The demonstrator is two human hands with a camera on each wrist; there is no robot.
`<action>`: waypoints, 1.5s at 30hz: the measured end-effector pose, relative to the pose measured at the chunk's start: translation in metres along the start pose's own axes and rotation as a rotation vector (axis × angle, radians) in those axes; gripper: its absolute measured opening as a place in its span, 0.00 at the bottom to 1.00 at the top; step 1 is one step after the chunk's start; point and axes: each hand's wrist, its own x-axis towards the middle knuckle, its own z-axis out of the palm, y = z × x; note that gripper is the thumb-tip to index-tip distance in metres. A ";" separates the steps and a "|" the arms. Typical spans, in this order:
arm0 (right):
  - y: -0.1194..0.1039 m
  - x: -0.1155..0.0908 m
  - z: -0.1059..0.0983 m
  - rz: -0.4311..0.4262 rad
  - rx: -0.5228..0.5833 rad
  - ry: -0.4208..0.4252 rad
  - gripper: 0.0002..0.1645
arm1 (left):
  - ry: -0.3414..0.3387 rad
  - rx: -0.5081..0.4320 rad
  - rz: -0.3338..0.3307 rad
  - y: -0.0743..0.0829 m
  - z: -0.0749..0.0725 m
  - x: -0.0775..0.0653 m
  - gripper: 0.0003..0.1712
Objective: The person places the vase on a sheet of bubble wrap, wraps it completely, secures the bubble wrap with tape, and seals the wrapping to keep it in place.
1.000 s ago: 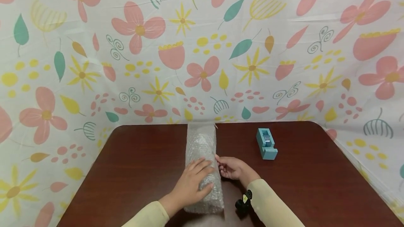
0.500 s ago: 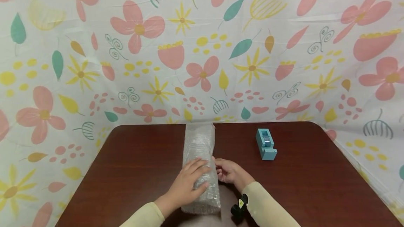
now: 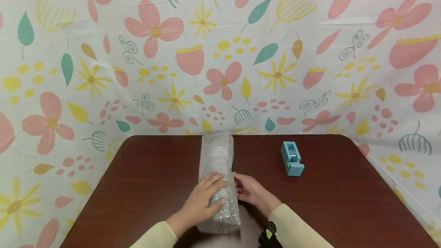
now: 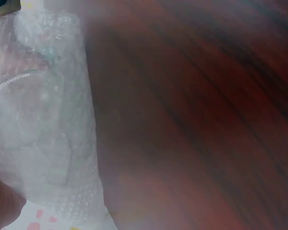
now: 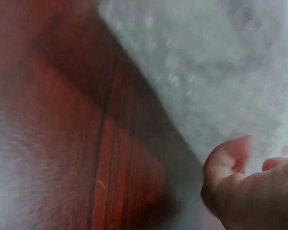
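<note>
A long bundle of clear bubble wrap (image 3: 217, 154) lies lengthwise on the dark wooden table, its far end by the back edge. What is inside is hard to make out through the layers. On top of the bundle rests my left hand (image 3: 203, 198), fingers spread and fairly straight. My right hand (image 3: 251, 190) is at the bundle's right edge, fingers curled, and pinches the border of the wrap. In the right wrist view, its bent thumb and finger (image 5: 230, 155) meet the bubble wrap (image 5: 196, 72). The left wrist view shows the wrap's other long side beside bare wood.
A light-blue tape dispenser (image 3: 293, 159) with a roll in it stands at the table's right rear. Behind the table (image 3: 155, 171) hangs a flower-printed cloth (image 3: 220, 30). A black, buttoned wrist strap (image 3: 268, 233) is on the right sleeve.
Both hands stay on the bundle, which has shifted slightly to the left. The right hand has shifted only a little along the wrap's edge. The tape dispenser has not been touched.
</note>
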 end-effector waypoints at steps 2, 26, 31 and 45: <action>-0.002 -0.010 0.002 -0.043 -0.041 0.033 0.21 | -0.013 -0.009 -0.016 0.001 -0.001 0.002 0.22; 0.005 -0.063 0.007 -0.082 -0.174 -0.074 0.53 | -0.107 -1.199 -0.988 0.001 -0.006 -0.016 0.55; 0.006 -0.063 0.010 -0.103 -0.205 -0.076 0.54 | -0.100 -1.227 -0.917 0.003 -0.003 -0.018 0.54; 0.002 -0.056 -0.001 -0.154 -0.204 -0.026 0.50 | -0.081 -1.202 -0.877 0.001 0.008 0.003 0.51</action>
